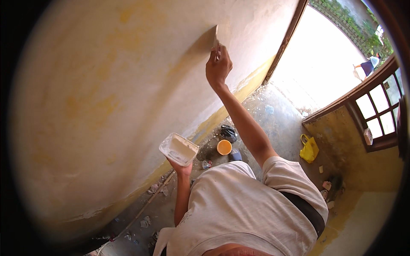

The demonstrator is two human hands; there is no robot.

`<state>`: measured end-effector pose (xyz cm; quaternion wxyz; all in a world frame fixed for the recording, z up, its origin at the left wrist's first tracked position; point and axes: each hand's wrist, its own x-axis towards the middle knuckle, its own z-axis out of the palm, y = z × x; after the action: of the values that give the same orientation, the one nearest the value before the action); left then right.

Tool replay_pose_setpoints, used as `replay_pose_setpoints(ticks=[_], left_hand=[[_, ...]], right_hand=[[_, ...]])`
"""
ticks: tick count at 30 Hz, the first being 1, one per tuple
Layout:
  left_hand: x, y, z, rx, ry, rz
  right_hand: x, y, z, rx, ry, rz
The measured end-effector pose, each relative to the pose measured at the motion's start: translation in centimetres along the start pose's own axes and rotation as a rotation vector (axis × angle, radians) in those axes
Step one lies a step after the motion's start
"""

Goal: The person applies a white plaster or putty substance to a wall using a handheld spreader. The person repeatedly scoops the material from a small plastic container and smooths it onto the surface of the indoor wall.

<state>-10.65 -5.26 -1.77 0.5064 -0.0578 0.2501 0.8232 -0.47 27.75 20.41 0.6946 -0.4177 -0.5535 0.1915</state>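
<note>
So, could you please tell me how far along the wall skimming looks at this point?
Done: much of the wall already carries a pale coat, though yellow patches show through. In hand: the right hand presses a flat blade against the wall, while the left hand holds a white tray of filler. Left: the yellow band along the wall's base remains bare.

Dusty concrete floor point(279, 123), pretty messy. Orange tub point(224, 147) and dark shoes point(228, 132) by the wall edge. Yellow bag point(309, 149) near the doorway side.
</note>
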Motion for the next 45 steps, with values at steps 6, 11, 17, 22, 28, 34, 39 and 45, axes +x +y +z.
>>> replay_pose_setpoints(ticks=[6,11,17,22,28,34,39,45], left_hand=[[0.6,0.5,-1.1,0.012,-0.017,-0.016],[0.3,0.1,0.1,-0.012,-0.044,0.017],[0.9,0.3,-0.9,0.007,-0.053,-0.055],[0.7,0.4,-1.8,-0.016,-0.047,-0.022],[0.8,0.2,-1.2,-0.016,-0.066,0.003],[-0.2,-0.1,0.4,0.037,-0.015,0.017],[0.4,0.2,-1.2,-0.019,-0.031,-0.004],[0.0,0.4,-0.5,-0.028,-0.056,-0.010]], right_hand=[[-7.5,-1.4,-3.4,0.088,-0.269,-0.206],[3.5,0.1,-5.1,-0.020,-0.007,0.064],[2.2,-2.9,2.1,-0.207,-0.087,-0.377],[-5.1,-2.3,-1.8,0.132,-0.292,-0.379],[5.0,2.9,-4.4,0.064,0.028,0.176],[4.7,-0.5,0.6,-0.067,0.054,0.013],[-4.4,-3.9,-0.2,0.097,-0.122,-0.223],[0.9,-1.5,-3.9,0.024,-0.016,-0.105]])
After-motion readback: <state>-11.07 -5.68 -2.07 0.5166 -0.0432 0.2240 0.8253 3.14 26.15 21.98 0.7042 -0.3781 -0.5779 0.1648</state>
